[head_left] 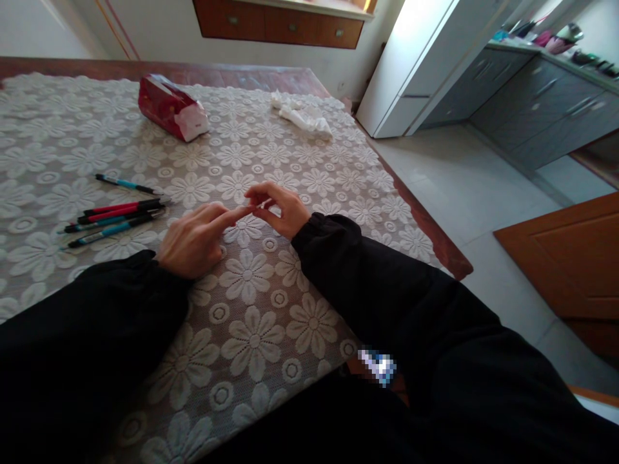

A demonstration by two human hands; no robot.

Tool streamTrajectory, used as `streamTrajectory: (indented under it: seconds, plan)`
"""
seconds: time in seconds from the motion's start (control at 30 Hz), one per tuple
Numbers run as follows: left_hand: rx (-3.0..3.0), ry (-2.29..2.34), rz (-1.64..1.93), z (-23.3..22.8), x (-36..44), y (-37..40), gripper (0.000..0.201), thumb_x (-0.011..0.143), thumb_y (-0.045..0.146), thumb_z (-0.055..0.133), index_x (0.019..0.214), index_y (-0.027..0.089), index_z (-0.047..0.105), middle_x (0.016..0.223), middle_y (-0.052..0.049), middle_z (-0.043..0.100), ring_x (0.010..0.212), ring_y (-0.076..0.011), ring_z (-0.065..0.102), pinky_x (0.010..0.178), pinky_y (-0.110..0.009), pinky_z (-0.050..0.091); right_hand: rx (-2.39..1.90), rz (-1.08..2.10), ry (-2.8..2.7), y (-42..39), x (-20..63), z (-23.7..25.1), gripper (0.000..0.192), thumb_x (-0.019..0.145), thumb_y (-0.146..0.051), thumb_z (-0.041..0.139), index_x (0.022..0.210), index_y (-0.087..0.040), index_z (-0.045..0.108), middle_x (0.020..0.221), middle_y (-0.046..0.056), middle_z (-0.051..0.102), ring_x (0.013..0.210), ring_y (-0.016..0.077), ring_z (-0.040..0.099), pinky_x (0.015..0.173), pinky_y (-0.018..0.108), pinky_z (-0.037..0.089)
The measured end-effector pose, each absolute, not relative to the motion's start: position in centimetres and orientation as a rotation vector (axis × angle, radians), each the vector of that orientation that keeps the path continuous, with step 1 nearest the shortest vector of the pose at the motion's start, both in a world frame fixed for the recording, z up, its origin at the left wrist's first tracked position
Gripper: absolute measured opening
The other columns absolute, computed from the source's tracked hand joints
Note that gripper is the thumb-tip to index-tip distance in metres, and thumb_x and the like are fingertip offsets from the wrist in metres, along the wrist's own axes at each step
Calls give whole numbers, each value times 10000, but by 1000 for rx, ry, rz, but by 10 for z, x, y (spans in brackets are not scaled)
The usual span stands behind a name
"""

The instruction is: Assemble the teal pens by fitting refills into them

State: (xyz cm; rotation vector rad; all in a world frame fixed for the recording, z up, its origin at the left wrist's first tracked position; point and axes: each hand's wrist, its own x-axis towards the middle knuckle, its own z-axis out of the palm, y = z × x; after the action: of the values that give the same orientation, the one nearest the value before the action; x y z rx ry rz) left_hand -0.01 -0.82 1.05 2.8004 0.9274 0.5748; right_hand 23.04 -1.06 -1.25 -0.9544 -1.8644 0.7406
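My left hand (193, 240) rests on the lace tablecloth (251, 335) with its index finger stretched to the right and the other fingers loosely curled. It holds nothing that I can see. My right hand (283, 207) meets it, thumb and fingers pinched together at the tip of that index finger. Whether something tiny sits in the pinch is too small to tell. Both arms wear black sleeves. Several pens (116, 216), red, black and blue, lie just left of my left hand, and one blue pen (124, 185) lies apart behind them.
A red tissue pack (170, 107) lies at the back of the table, with a crumpled white tissue (304, 116) to its right. The table's right edge (435, 238) drops to a tiled floor. A white cabinet (425, 64) and grey drawers (532, 96) stand beyond.
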Motion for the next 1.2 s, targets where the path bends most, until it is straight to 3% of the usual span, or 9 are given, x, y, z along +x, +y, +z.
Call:
streamTrajectory:
  seconds: [0.27,0.4,0.57,0.73,0.9,1.2]
  plan:
    - [2846,977,590,6,-1,-9,828,729,-46,451,1492,274,458,1068,-64,624,996,-235,579,835,-341,515,-925,484,-1901,-10,239,-9,325,856,-315,702,1147,-234,580,967,11,683,821,157,624,773,323,513]
    - [2814,975,607,4,-1,-8,813,759,-55,442,1502,277,435,1073,-57,614,1010,-223,570,873,-345,512,-1011,329,-1899,-10,244,-7,270,862,-183,615,1130,-216,599,927,20,676,821,167,617,767,324,496]
    - [2805,1009,598,4,-2,-9,844,736,-65,451,1505,283,421,1113,-56,613,1025,-223,565,872,-347,517,-1426,-28,-1987,-3,258,-9,285,852,-214,659,1136,-218,643,1072,87,672,1028,279,576,906,448,464]
    - [2813,1040,569,5,-2,-10,888,708,-66,459,1519,292,393,1126,-58,610,1025,-232,562,881,-363,521,-1547,0,-2011,4,264,-15,95,887,-228,627,966,-221,679,1040,85,682,1020,289,583,884,453,456]
    - [2813,1115,542,5,-2,-9,873,727,-53,474,1522,294,380,1118,-57,609,1006,-231,568,871,-360,527,-1357,-3,-1921,0,260,-10,117,922,-201,533,982,-222,631,965,70,691,954,250,610,868,409,448]
    - [2858,1181,483,7,-2,-10,894,699,-39,491,1520,300,383,1105,-55,609,980,-240,557,841,-364,524,-1132,-55,-1853,-5,258,-5,123,946,-241,517,977,-231,635,970,75,685,959,247,620,882,418,465]
